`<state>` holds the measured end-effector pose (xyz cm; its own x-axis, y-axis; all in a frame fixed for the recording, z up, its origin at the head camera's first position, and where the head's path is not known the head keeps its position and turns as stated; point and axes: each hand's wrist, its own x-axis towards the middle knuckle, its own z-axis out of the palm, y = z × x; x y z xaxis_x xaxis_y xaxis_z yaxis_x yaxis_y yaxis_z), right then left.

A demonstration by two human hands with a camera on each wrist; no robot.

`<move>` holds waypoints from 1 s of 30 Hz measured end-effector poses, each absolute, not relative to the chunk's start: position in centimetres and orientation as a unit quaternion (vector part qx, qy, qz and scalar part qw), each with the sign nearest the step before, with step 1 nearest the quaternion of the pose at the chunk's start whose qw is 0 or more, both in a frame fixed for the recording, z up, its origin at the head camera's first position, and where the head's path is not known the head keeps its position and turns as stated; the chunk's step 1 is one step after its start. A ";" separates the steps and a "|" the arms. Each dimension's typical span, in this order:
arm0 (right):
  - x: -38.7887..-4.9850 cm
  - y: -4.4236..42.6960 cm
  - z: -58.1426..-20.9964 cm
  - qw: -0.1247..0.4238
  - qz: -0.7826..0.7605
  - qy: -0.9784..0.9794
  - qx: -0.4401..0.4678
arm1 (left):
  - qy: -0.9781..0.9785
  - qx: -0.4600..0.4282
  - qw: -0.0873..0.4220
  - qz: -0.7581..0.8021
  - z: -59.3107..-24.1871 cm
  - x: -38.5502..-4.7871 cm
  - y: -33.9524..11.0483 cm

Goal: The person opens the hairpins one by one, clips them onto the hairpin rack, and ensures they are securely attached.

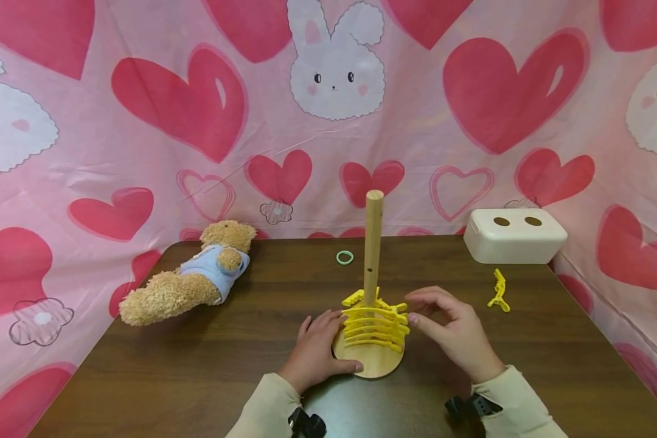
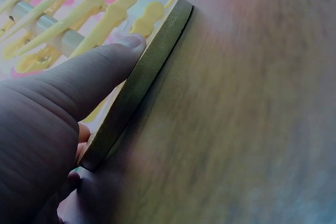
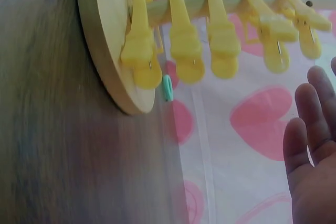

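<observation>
A round wooden base with an upright post, a wooden stand (image 1: 373, 243), stands near the front of the table. Several yellow alligator hair clips (image 1: 373, 328) sit one above another around the lower post. My left hand (image 1: 323, 353) holds the base's left side, its thumb on the front rim; the left wrist view shows that thumb (image 2: 113, 53) against the disc edge. My right hand (image 1: 457, 331) is just right of the clips, fingers spread and bent a little. In the right wrist view its fingers (image 3: 315, 114) hold nothing and stay apart from the clips (image 3: 184, 45).
A loose yellow hair clip (image 1: 500, 292) lies to the right. Behind it stands a white box (image 1: 514, 243) with two round holes. A green ring (image 1: 345, 257) lies behind the stand. A teddy bear (image 1: 202, 274) in a blue shirt lies at the left.
</observation>
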<state>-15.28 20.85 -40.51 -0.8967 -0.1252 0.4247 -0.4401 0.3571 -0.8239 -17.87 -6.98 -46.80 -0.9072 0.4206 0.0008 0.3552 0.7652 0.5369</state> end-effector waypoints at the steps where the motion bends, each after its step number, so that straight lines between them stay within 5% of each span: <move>1: -15.4 21.0 -40.6 0.154 0.536 -0.812 0.171 | 0.937 0.207 0.060 0.274 -46.8 -17.9 -7.0; 15: -17.8 24.7 -43.3 0.245 0.497 -0.832 -0.018 | 0.937 0.203 0.064 0.276 -46.8 -17.8 -6.9; 30: -18.9 30.8 -44.6 0.129 0.423 -0.887 -0.134 | 0.936 0.202 0.071 0.280 -46.6 -17.7 -6.9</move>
